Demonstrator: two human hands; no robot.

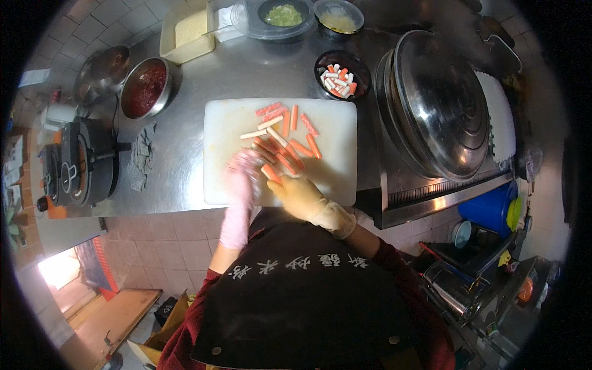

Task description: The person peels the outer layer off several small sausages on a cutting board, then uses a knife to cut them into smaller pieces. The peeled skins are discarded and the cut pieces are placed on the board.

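Crab sticks [292, 155] lie in a loose pile on a white cutting board [222, 185], some orange, some pale and some speckled pink. My right hand [300, 199], in a yellowish glove, grips one crab stick [270, 173] over the board's near half. Beside it on the left is my left hand [241, 171], in a thin pinkish glove and blurred. Shiny clear film shows at its fingers; whether that is a wrapper or loose glove is unclear. What its fingers hold cannot be made out.
Behind the board stands a black bowl [342, 56] of short cut crab stick pieces. A large domed metal lid [441, 106] is to the right. Leftward are a steel bowl of red sauce [145, 88], a crumpled cloth [143, 155] and a dark cooking appliance [95, 162].
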